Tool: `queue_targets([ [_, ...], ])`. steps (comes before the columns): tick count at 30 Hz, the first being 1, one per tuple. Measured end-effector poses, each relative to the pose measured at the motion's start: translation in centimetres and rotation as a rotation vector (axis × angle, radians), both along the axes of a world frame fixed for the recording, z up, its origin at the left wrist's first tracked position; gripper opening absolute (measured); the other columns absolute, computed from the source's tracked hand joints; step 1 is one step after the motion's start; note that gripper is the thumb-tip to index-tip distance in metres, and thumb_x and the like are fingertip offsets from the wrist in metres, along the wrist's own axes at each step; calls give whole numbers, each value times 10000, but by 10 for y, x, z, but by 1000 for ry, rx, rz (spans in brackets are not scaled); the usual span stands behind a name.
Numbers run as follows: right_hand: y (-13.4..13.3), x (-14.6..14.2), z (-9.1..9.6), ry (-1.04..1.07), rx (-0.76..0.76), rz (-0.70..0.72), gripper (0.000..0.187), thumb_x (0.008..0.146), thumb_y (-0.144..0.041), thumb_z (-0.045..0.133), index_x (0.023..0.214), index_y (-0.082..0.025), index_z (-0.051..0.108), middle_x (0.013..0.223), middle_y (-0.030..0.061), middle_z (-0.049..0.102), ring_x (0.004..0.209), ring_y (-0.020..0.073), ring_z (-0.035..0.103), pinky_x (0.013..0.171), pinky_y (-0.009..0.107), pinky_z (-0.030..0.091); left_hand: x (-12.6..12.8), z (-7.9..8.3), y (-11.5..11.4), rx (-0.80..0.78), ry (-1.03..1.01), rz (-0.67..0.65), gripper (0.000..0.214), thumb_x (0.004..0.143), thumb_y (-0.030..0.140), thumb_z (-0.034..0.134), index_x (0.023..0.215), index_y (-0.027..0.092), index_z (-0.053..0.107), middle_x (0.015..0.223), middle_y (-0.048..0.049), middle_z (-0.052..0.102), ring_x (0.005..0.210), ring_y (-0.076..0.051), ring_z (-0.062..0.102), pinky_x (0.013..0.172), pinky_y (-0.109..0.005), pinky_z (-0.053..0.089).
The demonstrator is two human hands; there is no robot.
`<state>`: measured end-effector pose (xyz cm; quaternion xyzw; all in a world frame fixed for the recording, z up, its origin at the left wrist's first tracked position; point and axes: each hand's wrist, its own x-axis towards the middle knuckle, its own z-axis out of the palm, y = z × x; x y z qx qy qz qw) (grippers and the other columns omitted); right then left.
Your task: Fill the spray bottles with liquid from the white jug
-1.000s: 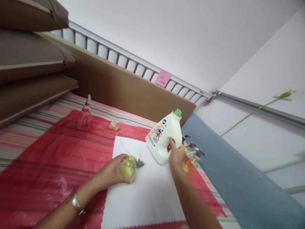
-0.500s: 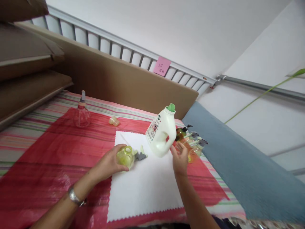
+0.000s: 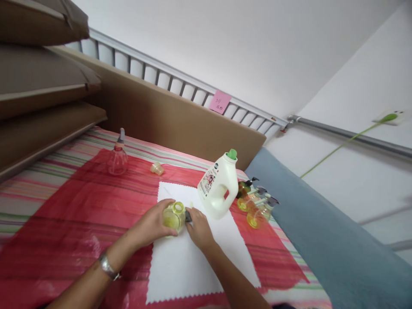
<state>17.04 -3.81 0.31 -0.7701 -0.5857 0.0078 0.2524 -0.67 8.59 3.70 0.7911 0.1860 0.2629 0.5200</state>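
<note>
My left hand (image 3: 154,224) is wrapped round the side of a small, see-through yellow bottle (image 3: 172,220), whose open mouth faces up. Just right of the bottle, my right hand (image 3: 200,227) has its fingers closed on a grey pump head (image 3: 188,217); the fingers partly cover it. Both hands are over a white cloth (image 3: 180,270) with a zigzag edge. A large white detergent jug (image 3: 212,189) stands beyond my right hand, its green spout showing and its cap off.
On the red sheet (image 3: 80,214) are a clear pump bottle (image 3: 117,161) at the far left and a pale cap (image 3: 157,168). Several pump bottles (image 3: 257,214) stand right of the jug. A cardboard panel (image 3: 167,124) lines the back; stacked boxes (image 3: 41,81) rise at the left.
My right hand has moved left from beside the jug's handle to the grey pump head. My left hand still holds the yellow bottle. The view has shifted slightly.
</note>
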Motion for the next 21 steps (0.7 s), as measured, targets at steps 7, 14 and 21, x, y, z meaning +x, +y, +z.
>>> queue_targets([
  [7, 10, 3, 6, 38, 36, -27, 398, 738, -157, 533, 1134, -190, 564, 1065, 90, 636, 1019, 254, 547, 920, 409, 392, -2, 4, -3, 8, 8, -18, 816, 474, 270, 813, 1207, 209, 459, 1241, -90, 533, 1149, -269, 488, 1016, -384, 351],
  [14, -20, 8, 72, 172, 226, -254, 381, 856, -405, 446, 1097, -133, 558, 989, 99, 660, 901, 231, 606, 803, 367, 477, 3, -6, -9, 17, 63, -37, 823, 471, 288, 808, 1215, 211, 466, 1257, -91, 529, 1165, -278, 479, 1018, -386, 345],
  [21, -89, -1, 181, 248, 335, -388, 377, 768, -481, 562, 979, -175, 625, 689, 23, 656, 671, 198, 612, 644, 298, 482, 8, -14, -15, 40, 129, -31, 796, 472, 286, 801, 1194, 197, 479, 1219, -101, 554, 1125, -286, 504, 977, -385, 374],
])
